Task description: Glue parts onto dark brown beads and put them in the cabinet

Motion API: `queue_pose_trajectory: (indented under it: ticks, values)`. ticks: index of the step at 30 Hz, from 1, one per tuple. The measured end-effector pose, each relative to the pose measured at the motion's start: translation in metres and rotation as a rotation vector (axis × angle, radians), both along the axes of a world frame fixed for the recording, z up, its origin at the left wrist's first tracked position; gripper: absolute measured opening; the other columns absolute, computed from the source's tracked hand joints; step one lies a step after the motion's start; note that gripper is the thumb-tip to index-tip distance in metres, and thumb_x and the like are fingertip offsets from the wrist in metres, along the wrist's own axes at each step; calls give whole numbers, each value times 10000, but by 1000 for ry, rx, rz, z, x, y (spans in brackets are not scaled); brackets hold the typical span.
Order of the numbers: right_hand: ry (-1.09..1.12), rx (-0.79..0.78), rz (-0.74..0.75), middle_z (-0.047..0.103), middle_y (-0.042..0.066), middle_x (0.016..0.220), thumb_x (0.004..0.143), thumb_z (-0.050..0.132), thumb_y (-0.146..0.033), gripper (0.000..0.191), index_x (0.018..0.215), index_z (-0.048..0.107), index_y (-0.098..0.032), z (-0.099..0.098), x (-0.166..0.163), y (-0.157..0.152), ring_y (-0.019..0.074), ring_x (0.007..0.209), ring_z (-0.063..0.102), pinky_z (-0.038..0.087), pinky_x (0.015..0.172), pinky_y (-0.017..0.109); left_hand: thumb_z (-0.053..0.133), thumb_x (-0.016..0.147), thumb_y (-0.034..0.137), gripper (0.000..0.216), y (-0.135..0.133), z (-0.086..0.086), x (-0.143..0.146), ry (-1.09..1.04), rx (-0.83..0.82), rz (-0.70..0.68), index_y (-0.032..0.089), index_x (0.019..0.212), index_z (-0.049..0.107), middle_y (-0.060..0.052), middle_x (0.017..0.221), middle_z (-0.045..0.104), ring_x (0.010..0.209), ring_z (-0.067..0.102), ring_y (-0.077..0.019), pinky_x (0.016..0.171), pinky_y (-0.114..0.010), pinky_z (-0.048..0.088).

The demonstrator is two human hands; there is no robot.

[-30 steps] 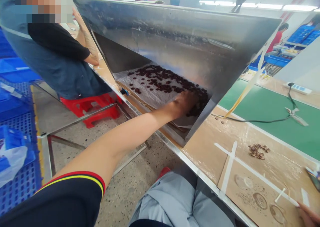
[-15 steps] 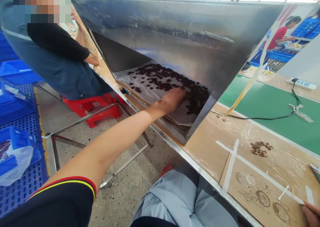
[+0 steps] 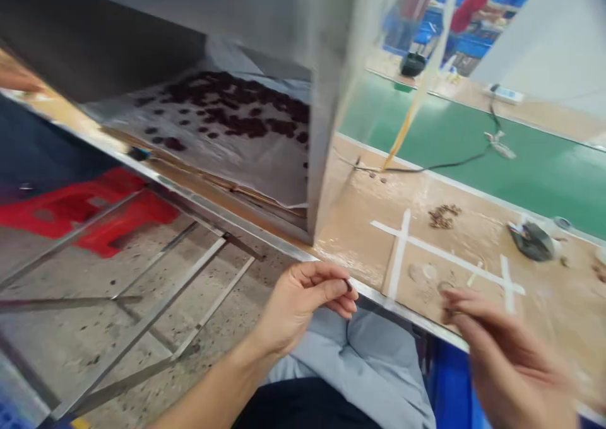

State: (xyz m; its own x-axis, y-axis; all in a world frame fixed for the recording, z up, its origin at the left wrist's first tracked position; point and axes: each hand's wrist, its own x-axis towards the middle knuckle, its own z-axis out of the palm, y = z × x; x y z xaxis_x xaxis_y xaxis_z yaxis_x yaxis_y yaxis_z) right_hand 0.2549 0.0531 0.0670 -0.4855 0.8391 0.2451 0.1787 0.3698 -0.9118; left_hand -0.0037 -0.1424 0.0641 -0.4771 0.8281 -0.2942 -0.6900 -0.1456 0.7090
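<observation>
My left hand [image 3: 303, 299] hovers over my lap, just in front of the table's metal edge [image 3: 265, 240]. Its thumb and forefinger pinch a small dark piece [image 3: 348, 284]. My right hand [image 3: 502, 353] is raised at the lower right, with its fingers pointing left toward the left hand. Motion smears it, so I cannot tell its grip. Under the steel hood [image 3: 326, 101], a white sheet [image 3: 255, 164] carries several dark round pieces [image 3: 237, 110].
Cardboard [image 3: 360, 227] with white tape strips [image 3: 402, 246] covers the table. On it lie a small pile of brown bits [image 3: 442, 216] and a dark object [image 3: 533, 243]. A green belt [image 3: 473, 145] with a black cable [image 3: 440, 164] runs behind. A red stool [image 3: 95, 211] stands at left.
My left hand has pulled out from under the hood and back to my lap, now pinching a small dark piece. My right hand has risen into view. The camera has swung right and down.
</observation>
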Motion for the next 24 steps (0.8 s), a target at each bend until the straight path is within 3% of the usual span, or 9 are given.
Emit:
queue_pose_trajectory:
  ticks: [2, 5, 10, 17, 24]
  values:
    - [0, -47, 188, 878, 111, 1315, 1045, 901, -330, 61, 1102, 917, -315, 12, -31, -35, 331, 1206, 872, 770, 971, 373, 1099, 839, 346, 266, 17, -13, 19, -68, 4, 26, 185, 969, 931, -106, 877, 893, 721, 850, -209, 703, -278, 727]
    - [5, -32, 332, 866, 73, 1372, 1107, 820, -246, 100, 1123, 888, -318, 17, -61, -59, 292, 1249, 862, 747, 1039, 361, 1096, 842, 333, 267, 35, -25, 31, -72, 1, 51, 188, 999, 937, -99, 917, 903, 760, 861, -205, 737, -263, 722]
    - [-24, 144, 278, 846, 63, 1411, 1125, 756, -171, 182, 1170, 859, -314, 4, -68, -64, 294, 1342, 805, 689, 1162, 454, 1086, 849, 347, 278, 48, -28, 33, -15, -43, 89, 185, 1020, 938, -87, 904, 899, 776, 854, -197, 783, -259, 712]
    - [-38, 97, 187, 764, 63, 1567, 1150, 734, -178, 193, 1214, 835, -329, -15, -67, -65, 314, 1469, 727, 653, 1210, 528, 1012, 935, 332, 203, 63, -34, 33, 140, -88, 99, 206, 1077, 939, -84, 984, 911, 839, 871, -214, 838, -290, 723]
    - [-74, 327, 194, 743, 83, 1616, 1125, 658, -65, 285, 1200, 822, -285, -22, -77, -66, 334, 1527, 691, 640, 1255, 572, 920, 1015, 334, 205, 68, -23, 32, 293, -168, 58, 217, 1183, 940, -83, 1036, 921, 940, 893, -241, 901, -305, 730]
